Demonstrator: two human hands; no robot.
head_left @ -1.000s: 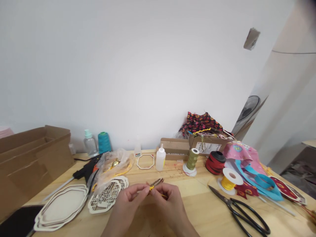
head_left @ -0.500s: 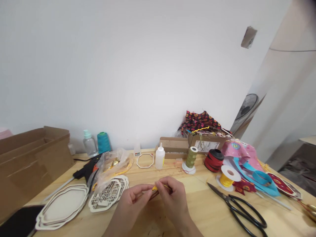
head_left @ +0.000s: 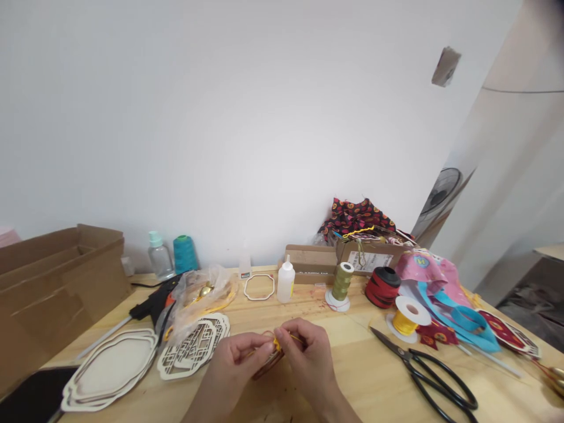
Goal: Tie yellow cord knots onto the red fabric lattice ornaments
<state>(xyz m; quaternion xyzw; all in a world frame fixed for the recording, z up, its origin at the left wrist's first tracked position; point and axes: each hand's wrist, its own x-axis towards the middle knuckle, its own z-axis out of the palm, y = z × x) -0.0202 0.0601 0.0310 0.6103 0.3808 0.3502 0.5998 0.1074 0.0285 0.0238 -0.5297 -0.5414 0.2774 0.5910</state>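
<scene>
Scissors (head_left: 403,353) lie right of the right hand (head_left: 308,358), one handle running out of view at the desk's (head_left: 356,346) front. That hand and the left hand (head_left: 233,361) nearly meet above the desk, forearms slanting inward, fingers of both pinched on yellow cord (head_left: 276,342); a reddish-brown piece (head_left: 268,365) beneath is mostly hidden. Lattice cutouts (head_left: 196,343) lie just beside the left hand. Farther back stand a white bottle (head_left: 285,285), a green spool (head_left: 342,285) and an open carton (head_left: 312,258).

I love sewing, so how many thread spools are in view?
4: teal spool at the back left; olive spool, red spool and yellow spool toward the right. Others may be hidden.
</scene>
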